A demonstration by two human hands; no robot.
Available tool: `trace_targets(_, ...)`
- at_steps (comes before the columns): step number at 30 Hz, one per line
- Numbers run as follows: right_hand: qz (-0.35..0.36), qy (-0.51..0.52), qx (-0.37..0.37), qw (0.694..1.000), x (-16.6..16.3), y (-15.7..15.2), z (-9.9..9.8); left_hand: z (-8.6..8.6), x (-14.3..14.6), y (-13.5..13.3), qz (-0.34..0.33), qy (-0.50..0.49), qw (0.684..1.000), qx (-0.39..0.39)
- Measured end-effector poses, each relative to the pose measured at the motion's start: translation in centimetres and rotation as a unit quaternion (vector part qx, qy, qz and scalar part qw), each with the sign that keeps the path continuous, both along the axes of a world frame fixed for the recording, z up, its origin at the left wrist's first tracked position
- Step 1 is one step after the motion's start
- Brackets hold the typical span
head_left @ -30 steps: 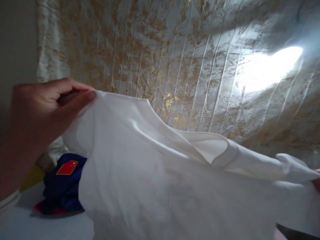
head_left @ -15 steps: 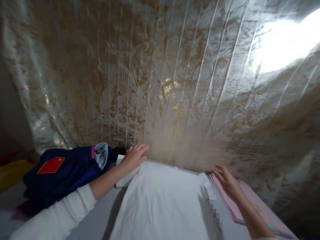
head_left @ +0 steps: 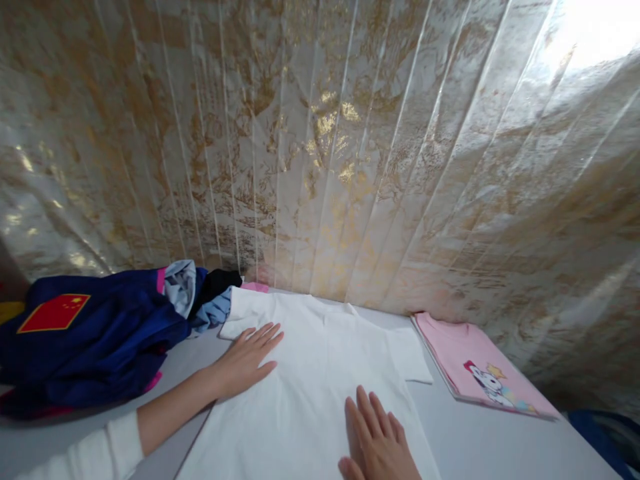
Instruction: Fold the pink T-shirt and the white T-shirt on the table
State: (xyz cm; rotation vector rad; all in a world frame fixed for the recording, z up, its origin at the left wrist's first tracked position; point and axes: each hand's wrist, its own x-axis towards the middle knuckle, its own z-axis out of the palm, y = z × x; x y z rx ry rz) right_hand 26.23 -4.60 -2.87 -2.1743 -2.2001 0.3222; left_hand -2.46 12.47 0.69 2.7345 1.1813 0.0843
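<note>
A white T-shirt [head_left: 320,373] lies spread flat on a pale grey table [head_left: 500,447], its collar toward the curtain. My left hand [head_left: 247,360] rests flat on the shirt's left side, fingers stretched out and holding nothing. My right hand [head_left: 377,443] lies palm down on the shirt's lower middle, fingers together and extended, holding nothing. A white sleeve covers my left forearm.
A heap of clothes [head_left: 100,333] with a dark blue garment bearing a red patch sits at the left. A folded pink T-shirt [head_left: 475,367] with a cartoon print lies at the right. A gold-patterned curtain [head_left: 325,147] hangs close behind the table.
One second ago the white shirt was held up in the air. It now lies flat on the table, and both hands have slid from its top edge down onto its body.
</note>
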Motion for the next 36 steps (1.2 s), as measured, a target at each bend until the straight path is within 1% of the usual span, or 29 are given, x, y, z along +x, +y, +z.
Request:
trace_targets(2,0.051,0.034,-0.014,0.998,0.6,0.3,2.1,0.6,-0.3,-0.6,0.010,0.026,1.000,-0.013)
trace_targets(3,0.053,0.051,0.014,0.997,1.4,1.1,3.4,0.8,0.0,-1.1,0.014,0.027,0.999,-0.015)
trace_targets(6,-0.036,0.091,0.118,0.988,5.3,5.6,6.4,1.5,2.5,-2.4,-0.010,-0.017,1.000,-0.012)
trace_targets(7,-0.073,0.100,0.142,0.982,6.8,7.5,7.0,1.8,3.9,-2.5,-0.025,-0.043,0.999,-0.010)
trace_targets(8,-0.094,0.099,0.152,0.979,8.4,9.3,7.2,2.1,5.4,-2.3,-0.036,-0.070,0.997,-0.009)
trace_targets(9,-0.110,0.097,0.159,0.976,9.9,10.9,7.3,2.5,7.2,-1.7,-0.043,-0.101,0.994,-0.004)
trace_targets(11,-0.135,0.091,0.162,0.973,12.3,13.3,6.7,3.3,10.9,0.2,-0.049,-0.152,0.987,0.014)
trace_targets(14,-0.154,0.081,0.152,0.973,14.5,14.4,4.8,3.8,16.4,4.1,-0.057,-0.175,0.982,0.032)
trace_targets(17,-0.147,0.077,0.147,0.975,15.7,13.7,3.0,2.9,20.6,7.2,-0.083,-0.179,0.980,0.034)
trace_targets(19,-0.138,0.078,0.150,0.976,16.2,13.2,2.2,1.8,22.2,8.3,-0.095,-0.175,0.980,0.032)
trace_targets(22,-0.129,0.081,0.158,0.976,16.9,13.0,1.8,0.3,23.3,8.9,-0.077,-0.181,0.980,0.038)
trace_targets(24,-0.127,0.083,0.163,0.975,17.5,13.1,2.2,-0.2,23.4,8.8,-0.047,-0.199,0.978,0.049)
trace_targets(27,-0.149,0.084,0.177,0.969,18.6,13.1,3.0,-0.1,23.5,8.8,0.002,-0.232,0.971,0.066)
trace_targets(30,-0.201,0.075,0.197,0.957,19.3,12.9,3.5,0.2,23.8,9.0,0.042,-0.253,0.964,0.072)
trace_targets(33,-0.250,0.051,0.213,0.943,19.1,12.8,3.2,0.2,24.1,9.2,0.063,-0.258,0.962,0.072)
trace_targets(36,-0.282,0.024,0.221,0.933,18.4,12.8,2.5,0.2,24.2,9.2,0.063,-0.257,0.961,0.076)
